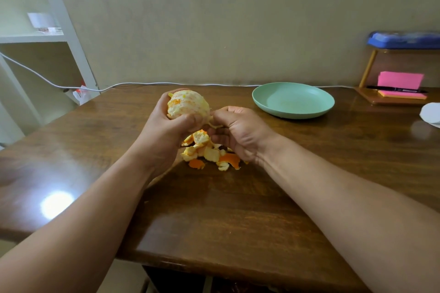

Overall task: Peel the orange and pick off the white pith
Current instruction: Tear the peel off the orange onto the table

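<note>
- Orange (188,104) is held up above the table (238,209), cupped in the left hand (164,131), whose fingers and thumb curl round its lower and left sides
- Nearly all the skin is off; the surface shows pale pith with a few patches of bare flesh
- Right hand (238,131) lies just right of the fruit, fingers curled in, its fingertips pinching a pale strip (214,125) that hangs from the fruit's lower right side; whether it is pith or thin peel I cannot tell
- Strip runs from the fruit down and rightward into those fingers, so the pull probably goes along that line, away from the left hand, which braces the fruit against it
- Right hand is the nearer to the strip; the left only steadies
- Peel pile (209,152) lies on the table right below both hands, partly hidden by them
- Plate (259,104) stands well apart to the right
</note>
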### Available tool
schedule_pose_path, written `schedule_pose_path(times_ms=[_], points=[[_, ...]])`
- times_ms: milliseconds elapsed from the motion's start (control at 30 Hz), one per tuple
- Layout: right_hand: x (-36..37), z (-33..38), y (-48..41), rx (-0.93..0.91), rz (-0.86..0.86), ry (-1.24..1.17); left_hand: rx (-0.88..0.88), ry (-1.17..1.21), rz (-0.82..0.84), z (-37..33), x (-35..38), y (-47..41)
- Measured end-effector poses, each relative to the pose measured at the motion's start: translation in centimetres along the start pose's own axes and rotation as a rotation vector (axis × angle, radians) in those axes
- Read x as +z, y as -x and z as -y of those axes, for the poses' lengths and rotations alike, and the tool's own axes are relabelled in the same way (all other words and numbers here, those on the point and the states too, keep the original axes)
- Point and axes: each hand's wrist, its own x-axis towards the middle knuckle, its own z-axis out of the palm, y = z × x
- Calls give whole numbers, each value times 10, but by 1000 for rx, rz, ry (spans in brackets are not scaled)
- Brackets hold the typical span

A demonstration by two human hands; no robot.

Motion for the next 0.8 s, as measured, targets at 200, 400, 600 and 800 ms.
schedule_pose_path(times_ms=[200, 400, 600, 800], points=[[-1, -1, 0, -6, 10, -44, -21, 86, -22, 1, -1, -2], [-8, -4, -1, 5, 81, -90, -34, 63, -12, 3, -3, -2], [-15, -2, 0, 112, 221, -147, 49, -91, 16, 4, -5, -2], [-19, 2, 2, 209, 198, -151, 78, -184, 61, 3, -2, 1]])
